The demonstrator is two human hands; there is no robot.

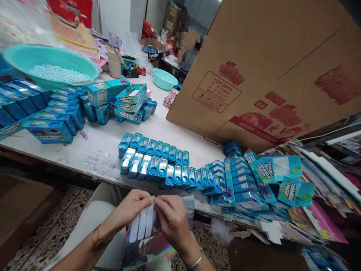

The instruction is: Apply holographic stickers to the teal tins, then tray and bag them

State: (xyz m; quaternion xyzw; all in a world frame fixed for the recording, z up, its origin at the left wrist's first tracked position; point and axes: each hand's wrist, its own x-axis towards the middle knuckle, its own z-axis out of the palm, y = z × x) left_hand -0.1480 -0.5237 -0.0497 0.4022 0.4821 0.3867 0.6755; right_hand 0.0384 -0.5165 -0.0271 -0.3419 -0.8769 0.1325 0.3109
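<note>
Evidently, our left hand [134, 207] and right hand [175, 220] pinch the sheet [141, 250] up top, a sound hold; it looks light, bendy, slick.

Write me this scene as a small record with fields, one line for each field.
left hand: pinching at the upper end of white strips
right hand: fingertips beside it, exact grip unclear
sheet: shiny, behind the strips
table: blue boxes in rows
basin: pale small pieces
carton: brown, large, right side
</note>
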